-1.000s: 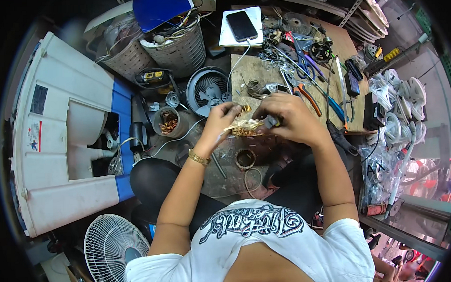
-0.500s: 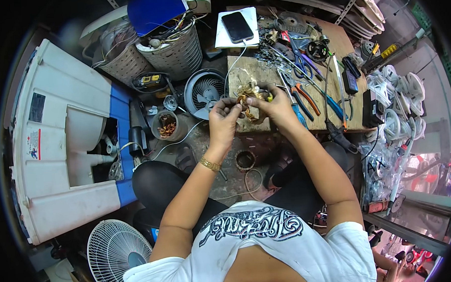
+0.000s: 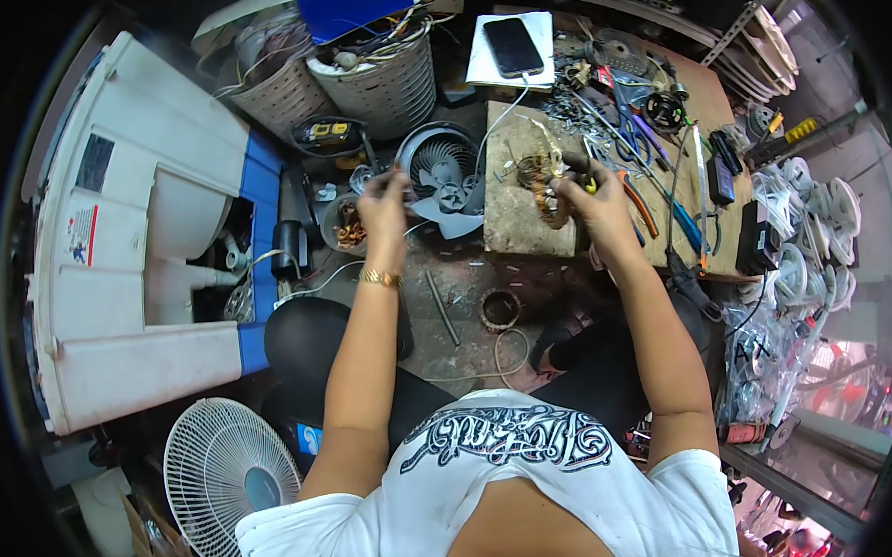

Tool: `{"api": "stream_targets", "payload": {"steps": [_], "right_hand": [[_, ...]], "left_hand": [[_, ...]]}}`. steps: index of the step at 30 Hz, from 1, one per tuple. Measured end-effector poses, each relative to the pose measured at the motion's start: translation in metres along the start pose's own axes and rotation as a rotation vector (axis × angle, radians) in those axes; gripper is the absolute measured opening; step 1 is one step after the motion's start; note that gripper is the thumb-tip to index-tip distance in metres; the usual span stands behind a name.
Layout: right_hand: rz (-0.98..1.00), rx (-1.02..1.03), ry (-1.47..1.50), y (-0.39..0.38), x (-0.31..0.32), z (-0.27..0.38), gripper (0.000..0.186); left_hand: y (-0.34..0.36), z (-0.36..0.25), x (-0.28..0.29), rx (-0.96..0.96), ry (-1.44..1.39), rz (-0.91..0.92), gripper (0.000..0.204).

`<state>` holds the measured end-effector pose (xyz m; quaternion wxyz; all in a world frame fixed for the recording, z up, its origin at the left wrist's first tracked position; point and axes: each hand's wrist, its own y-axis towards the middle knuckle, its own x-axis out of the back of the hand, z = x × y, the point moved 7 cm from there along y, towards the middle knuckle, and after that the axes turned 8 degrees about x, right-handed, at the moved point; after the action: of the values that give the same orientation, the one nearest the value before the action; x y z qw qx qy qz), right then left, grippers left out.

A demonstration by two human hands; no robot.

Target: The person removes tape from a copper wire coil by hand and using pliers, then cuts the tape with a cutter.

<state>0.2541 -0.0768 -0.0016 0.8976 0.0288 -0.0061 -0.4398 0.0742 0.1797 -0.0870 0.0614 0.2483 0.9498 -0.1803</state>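
Note:
My right hand is closed on a motor coil, a ring of copper-coloured windings with pale wires trailing upward, held over the wooden board. A small yellow tip pokes out by the fingers of that hand; the rest of the thing is hidden. My left hand is away from the coil, beside a round tub with copper wire scraps in it. Motion blurs its fingers, so I cannot tell whether they pinch anything. A grey fan housing with blades stands between my hands.
Pliers, scissors and screwdrivers lie on the wooden workbench, with a phone on paper behind. A metal rod and a metal ring lie on the floor. White spools stand right, a white-blue machine casing left.
My left hand has parted from the coil and moved left to the scrap tub. My right hand keeps the coil. The view has shifted, so the surroundings sit further right.

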Motion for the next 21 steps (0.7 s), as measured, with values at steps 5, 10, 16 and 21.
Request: {"api": "stream_targets", "payload": {"steps": [5, 10, 16, 21], "right_hand": [[0.137, 0.036, -0.022, -0.004, -0.046, 0.034, 0.044], [0.236, 0.029, -0.134, -0.009, -0.019, 0.034, 0.027], [0.62, 0.374, -0.403, -0.018, -0.051, 0.076, 0.026], [0.659, 0.549, -0.588, -0.022, -0.052, 0.084, 0.031]], "left_hand": [[0.074, 0.053, 0.196, 0.083, 0.119, -0.578, 0.038], [-0.001, 0.012, 0.0, -0.386, 0.451, 0.001, 0.071], [-0.081, -0.057, -0.097, 0.107, 0.205, 0.8, 0.035], [-0.109, -0.021, -0.101, 0.558, 0.088, 0.835, 0.032]]}}
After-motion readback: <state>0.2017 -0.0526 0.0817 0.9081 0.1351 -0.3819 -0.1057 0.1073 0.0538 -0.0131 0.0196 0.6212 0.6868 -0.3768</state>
